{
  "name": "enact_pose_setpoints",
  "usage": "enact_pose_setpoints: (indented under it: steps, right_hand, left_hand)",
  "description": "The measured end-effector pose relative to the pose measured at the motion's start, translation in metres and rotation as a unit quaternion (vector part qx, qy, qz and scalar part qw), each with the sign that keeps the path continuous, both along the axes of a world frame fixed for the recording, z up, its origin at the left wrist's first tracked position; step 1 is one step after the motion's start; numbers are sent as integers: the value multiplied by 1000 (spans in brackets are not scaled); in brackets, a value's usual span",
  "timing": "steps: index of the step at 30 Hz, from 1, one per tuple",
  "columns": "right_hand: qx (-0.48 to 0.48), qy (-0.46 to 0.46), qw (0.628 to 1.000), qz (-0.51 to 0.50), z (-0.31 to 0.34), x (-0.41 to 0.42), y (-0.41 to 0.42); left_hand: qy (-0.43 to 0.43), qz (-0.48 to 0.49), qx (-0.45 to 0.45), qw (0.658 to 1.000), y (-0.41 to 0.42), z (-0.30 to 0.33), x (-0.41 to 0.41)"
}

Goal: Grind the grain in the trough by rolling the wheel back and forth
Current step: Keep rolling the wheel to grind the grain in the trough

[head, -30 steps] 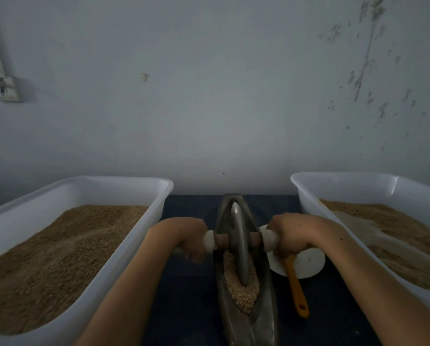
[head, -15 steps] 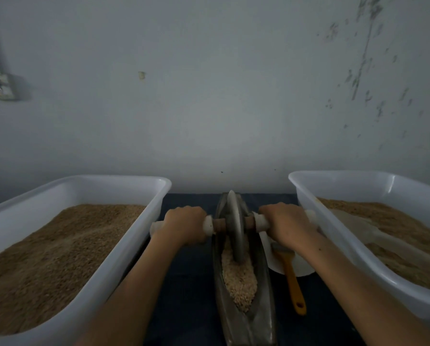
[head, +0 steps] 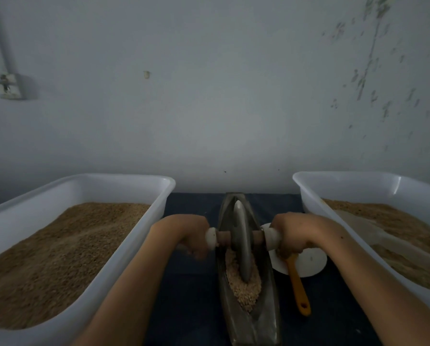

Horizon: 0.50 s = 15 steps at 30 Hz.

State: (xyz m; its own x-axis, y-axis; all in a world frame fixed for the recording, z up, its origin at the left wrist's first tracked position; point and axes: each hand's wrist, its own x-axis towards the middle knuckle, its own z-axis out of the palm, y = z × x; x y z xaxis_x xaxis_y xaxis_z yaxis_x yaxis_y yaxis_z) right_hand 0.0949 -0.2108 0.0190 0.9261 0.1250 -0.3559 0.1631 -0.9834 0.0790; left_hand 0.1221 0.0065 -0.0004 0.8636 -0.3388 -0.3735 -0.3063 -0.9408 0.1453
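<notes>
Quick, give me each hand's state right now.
Left hand: closed, gripping the left end of the wheel's handle.
Right hand: closed, gripping the right end of the same handle.

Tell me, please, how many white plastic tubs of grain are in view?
2: one tub stands left of the trough, the other tub right of it, partly cut off by the frame edge. No others show.
</notes>
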Motion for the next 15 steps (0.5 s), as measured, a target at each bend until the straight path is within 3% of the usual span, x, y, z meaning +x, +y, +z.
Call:
enact_pose_setpoints:
  steps: [6,11,15]
  right_hand:
    - [7,-134,991,13,-11,8,-2]
    - [25,-291,956,29,-25,14,0]
    - [22,-325,945,35,-27,13,2]
  left_hand:
    - [-76,33,-26,996,0,-6,9]
    - [-224,54,-3,973,-2,-14,9]
    - [-235,61,-11,970,-1,-18,9]
